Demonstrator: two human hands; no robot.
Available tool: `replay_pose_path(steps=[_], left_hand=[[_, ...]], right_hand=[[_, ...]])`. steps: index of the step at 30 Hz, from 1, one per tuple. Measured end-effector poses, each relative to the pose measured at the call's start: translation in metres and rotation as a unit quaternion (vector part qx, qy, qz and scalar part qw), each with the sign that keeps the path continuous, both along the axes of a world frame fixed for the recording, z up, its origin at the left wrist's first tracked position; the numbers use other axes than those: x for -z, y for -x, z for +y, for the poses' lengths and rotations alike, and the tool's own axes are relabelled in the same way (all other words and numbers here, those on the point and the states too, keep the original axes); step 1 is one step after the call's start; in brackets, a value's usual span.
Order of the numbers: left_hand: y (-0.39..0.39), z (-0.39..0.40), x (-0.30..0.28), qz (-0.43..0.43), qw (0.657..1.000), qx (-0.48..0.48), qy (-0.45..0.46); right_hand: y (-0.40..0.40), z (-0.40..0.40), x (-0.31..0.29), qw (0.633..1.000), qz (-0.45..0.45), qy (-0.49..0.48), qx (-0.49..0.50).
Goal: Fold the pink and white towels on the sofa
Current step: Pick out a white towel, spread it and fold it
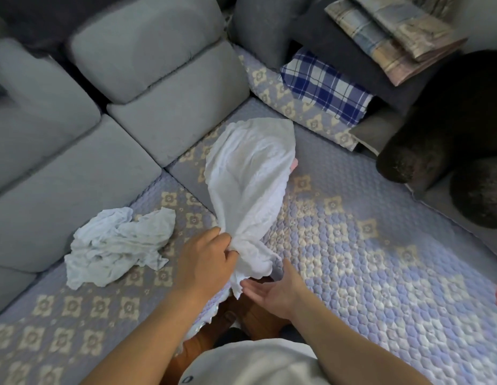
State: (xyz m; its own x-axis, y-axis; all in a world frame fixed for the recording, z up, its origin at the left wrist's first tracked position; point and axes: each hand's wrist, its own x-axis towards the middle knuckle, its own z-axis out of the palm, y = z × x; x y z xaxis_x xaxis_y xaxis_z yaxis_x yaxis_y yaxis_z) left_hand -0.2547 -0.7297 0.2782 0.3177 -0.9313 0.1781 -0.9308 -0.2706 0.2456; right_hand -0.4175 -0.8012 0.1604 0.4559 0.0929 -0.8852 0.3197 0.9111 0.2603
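Now, two hands at one white scallop-edged towel [250, 176] on the quilted lilac sofa cover [367, 259].
Left hand [205, 262] pinches its gathered end; right hand [272, 290] lies open, palm up, touching the hem. A second, crumpled pale towel [116, 245] lies left; pink barely shows [294, 164].

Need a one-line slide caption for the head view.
Left hand grips a bunched white towel above the quilted sofa cover; open right hand reaches beneath; a crumpled towel lies left.

Quilted sofa cover [353, 245] bears crumpled towel [116, 245]; white towel [250, 176].
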Motion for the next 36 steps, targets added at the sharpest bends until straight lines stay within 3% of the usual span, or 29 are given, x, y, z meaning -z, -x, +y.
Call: replay_pose_path(steps=[6,11,14,18,23,25,27,30,31,34,36], left_hand=[[-0.007,0.007,0.0,-0.056,0.996,0.072,0.016],[-0.025,0.024,0.013,-0.089,0.986,0.135,-0.033],[-0.032,0.03,0.023,-0.092,0.981,0.149,-0.082],[-0.02,0.032,0.043,-0.087,0.96,0.218,-0.155],[0.002,0.027,0.068,-0.054,0.954,0.244,-0.164],[0.008,0.027,0.077,0.014,0.966,0.21,-0.151],[0.013,0.026,0.08,0.157,0.972,0.093,-0.145],[0.017,0.017,0.077,0.246,0.969,-0.003,-0.037],[0.022,0.013,0.072,0.271,0.962,-0.006,-0.015],[0.04,0.004,0.058,0.33,0.943,0.018,-0.046],[0.048,0.0,0.055,0.337,0.938,0.025,-0.076]], right_hand=[[-0.001,-0.013,0.008,0.999,-0.025,0.026,0.014],[0.003,-0.019,-0.006,0.982,0.07,0.151,-0.085],[0.028,-0.029,-0.016,0.958,0.172,0.227,-0.029],[0.072,-0.038,-0.034,0.914,0.235,0.331,0.017],[0.112,-0.036,-0.046,0.919,0.165,0.322,0.154],[0.111,-0.033,-0.052,0.902,0.18,0.377,0.11],[0.102,-0.031,-0.062,0.845,0.232,0.48,-0.025],[0.086,-0.029,-0.075,0.662,0.294,0.642,-0.251],[0.079,-0.027,-0.08,0.623,0.284,0.669,-0.289],[0.051,-0.019,-0.087,0.561,0.244,0.715,-0.338],[0.035,-0.014,-0.088,0.588,0.211,0.712,-0.32]])
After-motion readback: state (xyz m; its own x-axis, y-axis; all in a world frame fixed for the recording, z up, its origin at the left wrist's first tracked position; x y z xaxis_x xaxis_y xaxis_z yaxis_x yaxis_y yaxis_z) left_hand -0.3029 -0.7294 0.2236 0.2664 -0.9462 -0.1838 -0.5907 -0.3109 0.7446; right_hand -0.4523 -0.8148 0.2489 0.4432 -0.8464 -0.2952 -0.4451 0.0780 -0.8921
